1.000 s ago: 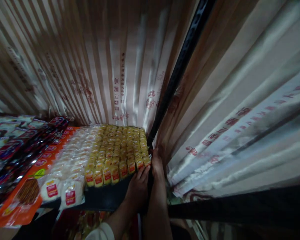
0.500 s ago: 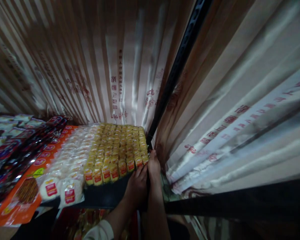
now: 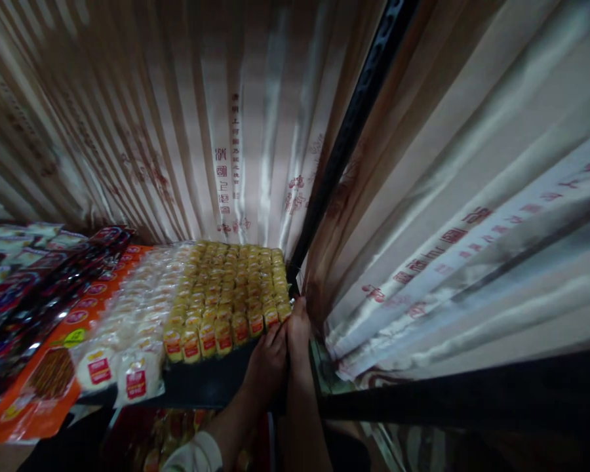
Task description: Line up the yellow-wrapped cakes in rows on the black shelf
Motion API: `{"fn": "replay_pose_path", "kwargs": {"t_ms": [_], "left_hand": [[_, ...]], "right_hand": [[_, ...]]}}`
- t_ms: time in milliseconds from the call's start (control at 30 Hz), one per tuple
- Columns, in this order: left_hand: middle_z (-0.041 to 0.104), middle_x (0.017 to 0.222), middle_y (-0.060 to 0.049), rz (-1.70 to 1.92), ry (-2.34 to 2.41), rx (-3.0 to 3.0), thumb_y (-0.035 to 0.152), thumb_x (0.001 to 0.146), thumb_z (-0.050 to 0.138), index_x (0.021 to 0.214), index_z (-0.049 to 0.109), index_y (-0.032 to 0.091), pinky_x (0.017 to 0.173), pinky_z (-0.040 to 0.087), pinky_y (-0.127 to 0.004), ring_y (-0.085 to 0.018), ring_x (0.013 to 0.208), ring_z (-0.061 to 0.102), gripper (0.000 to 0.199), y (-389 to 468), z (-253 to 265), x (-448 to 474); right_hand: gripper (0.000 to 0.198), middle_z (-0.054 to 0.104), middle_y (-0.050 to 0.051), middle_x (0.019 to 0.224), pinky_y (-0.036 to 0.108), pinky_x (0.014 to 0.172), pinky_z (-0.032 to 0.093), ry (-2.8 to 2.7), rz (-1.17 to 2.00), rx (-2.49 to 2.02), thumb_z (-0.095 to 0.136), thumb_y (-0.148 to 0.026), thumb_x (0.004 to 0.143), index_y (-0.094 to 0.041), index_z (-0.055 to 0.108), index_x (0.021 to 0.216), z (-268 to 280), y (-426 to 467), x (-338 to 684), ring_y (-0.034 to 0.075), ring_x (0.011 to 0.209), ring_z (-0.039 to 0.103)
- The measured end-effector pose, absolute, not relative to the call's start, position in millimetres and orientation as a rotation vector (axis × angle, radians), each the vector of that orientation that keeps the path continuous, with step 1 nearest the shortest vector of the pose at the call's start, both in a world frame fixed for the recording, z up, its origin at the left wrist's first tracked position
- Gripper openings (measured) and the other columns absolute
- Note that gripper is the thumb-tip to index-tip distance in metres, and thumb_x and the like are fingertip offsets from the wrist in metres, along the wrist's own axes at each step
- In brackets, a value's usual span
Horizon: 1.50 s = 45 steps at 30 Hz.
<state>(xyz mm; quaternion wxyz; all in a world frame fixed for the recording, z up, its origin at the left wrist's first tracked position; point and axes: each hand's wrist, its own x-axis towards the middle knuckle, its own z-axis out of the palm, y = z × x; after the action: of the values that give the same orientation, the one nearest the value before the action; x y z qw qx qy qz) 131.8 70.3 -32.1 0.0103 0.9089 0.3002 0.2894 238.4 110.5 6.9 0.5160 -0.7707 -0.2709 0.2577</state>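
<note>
Tightly packed rows of small yellow-wrapped packets (image 3: 229, 282) with red labels stand on a dark shelf (image 3: 201, 387). At their front right corner, my left hand (image 3: 269, 357) reaches in with its fingers bent against the front packet of the end row. Close beside it, my right hand (image 3: 299, 328) is pressed along the right side of that row, fingers together and pointing away from me. The end packet lies between the two hands, mostly covered by the fingers. Shadow hides the fingertips' exact contact.
Left of the yellow rows lie clear-wrapped white round packets (image 3: 138, 377), an orange bag (image 3: 44, 400) and dark shiny packs (image 3: 34, 314). A black upright post (image 3: 347, 141) rises at the right corner. Pale printed curtains (image 3: 255, 164) hang behind. Below is a box with yellow packets (image 3: 170, 432).
Both hands stay at the right front corner, with only a very slight shift. The packets look the same; the view has moved a little.
</note>
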Motion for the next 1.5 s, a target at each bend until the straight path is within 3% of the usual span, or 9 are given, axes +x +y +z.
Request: {"fn": "replay_pose_path", "kwargs": {"t_ms": [133,400,567,1000,1267,1433,1500], "left_hand": [[0.046,0.139,-0.013,0.918,0.934,2.85,0.019,0.096,0.035,0.136,0.043,0.01,0.099,0.044,-0.039,-0.025,0.128,0.043,0.043,70.2,-35.5,132.8],[0.05,0.135,-0.017,0.95,0.914,2.85,0.015,0.095,0.036,0.137,0.04,0.006,0.101,0.044,-0.042,-0.025,0.127,0.044,0.044,71.4,-39.3,133.0],[0.051,0.133,-0.018,1.003,0.872,2.813,0.014,0.095,0.036,0.135,0.044,0.007,0.098,0.047,-0.044,-0.026,0.124,0.048,0.042,71.6,-35.8,132.1],[0.058,0.123,-0.02,1.045,0.911,2.785,0.015,0.096,0.029,0.132,0.045,0.002,0.098,0.048,-0.043,-0.024,0.119,0.052,0.041,72.9,-40.9,131.3],[0.06,0.122,-0.014,0.955,0.902,2.771,0.019,0.094,0.039,0.122,0.058,0.012,0.089,0.052,-0.042,-0.027,0.115,0.054,0.035,71.0,-37.6,132.5],[0.056,0.126,-0.019,0.996,0.866,2.763,0.018,0.093,0.037,0.13,0.049,0.006,0.097,0.048,-0.042,-0.025,0.121,0.05,0.04,71.5,-34.3,135.5],[0.059,0.122,-0.018,1.005,0.849,2.738,0.017,0.092,0.038,0.127,0.051,0.006,0.101,0.045,-0.043,-0.025,0.119,0.051,0.039,71.3,-35.3,137.5]], "right_hand": [[0.073,0.053,0.02,0.131,0.038,0.108,0.03,-0.756,0.464,-1.72,0.02,-0.059,0.087,-0.006,0.055,0.124,0.0,87.3,228.1,0.026,0.126,0.046],[0.052,0.063,0.014,0.116,0.043,0.101,0.039,-0.917,0.356,-1.675,0.038,-0.054,0.086,-0.015,0.064,0.11,-18.7,64.9,226.1,0.025,0.111,0.055],[0.051,0.066,0.014,0.108,0.042,0.097,0.041,-0.945,0.357,-1.714,0.037,-0.055,0.086,-0.017,0.066,0.105,-15.2,65.6,226.9,0.026,0.107,0.057],[0.051,0.062,0.016,0.117,0.043,0.101,0.039,-0.968,0.443,-1.647,0.041,-0.051,0.084,-0.013,0.064,0.109,-12.9,69.0,229.6,0.025,0.11,0.055],[0.05,0.066,0.011,0.114,0.04,0.094,0.046,-0.958,0.587,-1.636,0.045,-0.05,0.082,-0.018,0.062,0.117,-8.0,67.8,233.4,0.024,0.104,0.06],[0.058,0.053,0.018,0.132,0.045,0.108,0.033,-1.037,0.249,-1.735,0.036,-0.047,0.087,-0.008,0.055,0.125,8.6,72.6,232.2,0.026,0.126,0.046],[0.057,0.047,0.015,0.139,0.046,0.112,0.028,-1.165,0.176,-1.711,0.029,-0.044,0.091,-0.009,0.052,0.129,25.6,84.6,232.9,0.024,0.132,0.039]]}}
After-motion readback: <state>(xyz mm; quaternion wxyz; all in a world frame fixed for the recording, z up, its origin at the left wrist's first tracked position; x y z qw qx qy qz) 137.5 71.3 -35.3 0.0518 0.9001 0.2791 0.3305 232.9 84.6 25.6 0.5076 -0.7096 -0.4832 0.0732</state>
